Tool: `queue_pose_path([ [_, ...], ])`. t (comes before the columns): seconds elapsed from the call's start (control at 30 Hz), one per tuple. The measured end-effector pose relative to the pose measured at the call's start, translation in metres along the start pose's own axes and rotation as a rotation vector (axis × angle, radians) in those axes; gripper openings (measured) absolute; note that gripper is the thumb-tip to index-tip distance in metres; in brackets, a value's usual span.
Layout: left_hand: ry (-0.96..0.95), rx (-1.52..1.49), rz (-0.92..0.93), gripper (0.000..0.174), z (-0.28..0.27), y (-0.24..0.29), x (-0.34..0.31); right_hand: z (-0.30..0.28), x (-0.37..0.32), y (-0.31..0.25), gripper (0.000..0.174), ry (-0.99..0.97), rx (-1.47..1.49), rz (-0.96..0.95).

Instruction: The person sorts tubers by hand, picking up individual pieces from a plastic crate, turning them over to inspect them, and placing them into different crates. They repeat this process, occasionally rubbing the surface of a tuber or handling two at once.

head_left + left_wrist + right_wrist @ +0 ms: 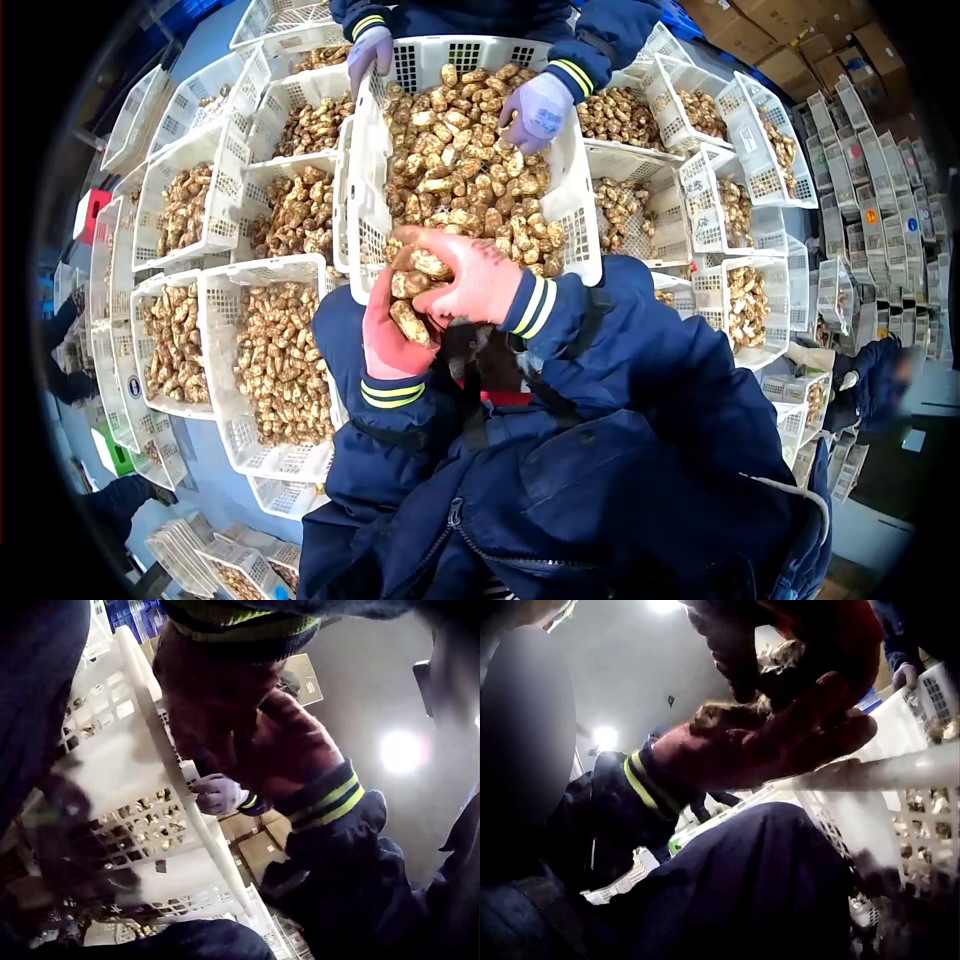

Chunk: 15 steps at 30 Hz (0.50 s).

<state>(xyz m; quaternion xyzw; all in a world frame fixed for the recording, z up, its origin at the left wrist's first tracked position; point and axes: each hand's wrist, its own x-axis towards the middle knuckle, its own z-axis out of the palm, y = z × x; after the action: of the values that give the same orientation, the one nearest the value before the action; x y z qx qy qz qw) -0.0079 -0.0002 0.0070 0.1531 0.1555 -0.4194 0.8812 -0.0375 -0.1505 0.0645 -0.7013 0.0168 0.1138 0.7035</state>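
Note:
My left hand [393, 338], in a pink glove, cradles several knobbly brown-and-cream tubers [410, 285] near the crate's front edge. From the right, my pink-gloved right hand [468, 275] closes over the same tubers, its fingers on top and its thumb at their side. The right wrist view shows tubers [780, 656] between both hands, the left hand [757, 750] underneath. Just beyond lies a white plastic crate [575, 245] full of loose tubers [465, 150]. In the left wrist view both hands are dark, and the tubers are hidden.
Across the crate, another person's lavender-gloved hands [537, 112] work: one on the tubers, the other [370, 58] at the crate's corner. White crates of tubers [285, 360] crowd both sides. Cardboard boxes [790, 70] and stacked crates [865, 160] stand at the right.

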Motion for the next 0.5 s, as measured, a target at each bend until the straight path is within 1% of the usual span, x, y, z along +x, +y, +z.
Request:
queue_pose_path([
  [0.03, 0.022, 0.103, 0.105, 0.038, 0.0, -0.003, 0.0, 0.003, 0.003, 0.003, 0.073, 0.095, -0.421, -0.236],
  [0.07, 0.044, 0.204, 0.21, 0.037, -0.001, -0.006, -0.001, 0.006, 0.003, 0.006, 0.075, 0.097, -0.434, -0.215],
  [0.13, 0.009, 0.356, 0.295, 0.042, 0.001, -0.005, -0.007, 0.009, 0.006, 0.008, 0.078, 0.103, -0.356, -0.2],
  [0.17, -0.049, 0.115, 0.126, 0.044, 0.004, 0.001, -0.007, 0.012, 0.003, 0.009, 0.077, 0.11, -0.21, -0.208],
  [0.2, -0.046, 0.113, 0.128, 0.044, 0.007, 0.001, -0.009, 0.013, 0.002, 0.008, 0.077, 0.107, -0.209, -0.206],
  [0.27, 0.049, 0.105, 0.164, 0.037, 0.027, -0.003, -0.015, 0.014, -0.002, 0.0, 0.077, 0.114, -0.199, -0.092],
  [0.3, 0.139, -0.007, 0.105, 0.039, 0.036, 0.0, -0.018, 0.015, -0.005, -0.006, 0.077, 0.097, -0.122, -0.024],
  [0.33, 0.096, 0.225, 0.232, 0.042, 0.021, -0.002, -0.017, 0.018, -0.005, 0.002, 0.08, 0.132, -0.101, -0.135],
  [0.37, 0.108, 0.222, 0.251, 0.042, 0.016, -0.001, -0.016, 0.022, -0.007, 0.004, 0.083, 0.148, -0.174, -0.182],
  [0.4, 0.131, 0.117, 0.211, 0.04, 0.013, 0.001, -0.013, 0.026, -0.009, 0.006, 0.086, 0.164, -0.246, -0.231],
  [0.43, 0.151, 0.011, 0.169, 0.045, 0.016, 0.001, -0.014, 0.031, -0.01, -0.001, 0.092, 0.135, -0.408, -0.141],
  [0.47, -0.262, -0.032, 0.284, 0.048, 0.019, -0.008, -0.024, 0.037, -0.013, 0.003, 0.095, 0.187, -0.449, -0.245],
  [0.5, -0.145, 0.046, 0.293, 0.048, 0.025, -0.009, -0.026, 0.036, -0.014, 0.002, 0.095, 0.17, -0.428, -0.245],
])
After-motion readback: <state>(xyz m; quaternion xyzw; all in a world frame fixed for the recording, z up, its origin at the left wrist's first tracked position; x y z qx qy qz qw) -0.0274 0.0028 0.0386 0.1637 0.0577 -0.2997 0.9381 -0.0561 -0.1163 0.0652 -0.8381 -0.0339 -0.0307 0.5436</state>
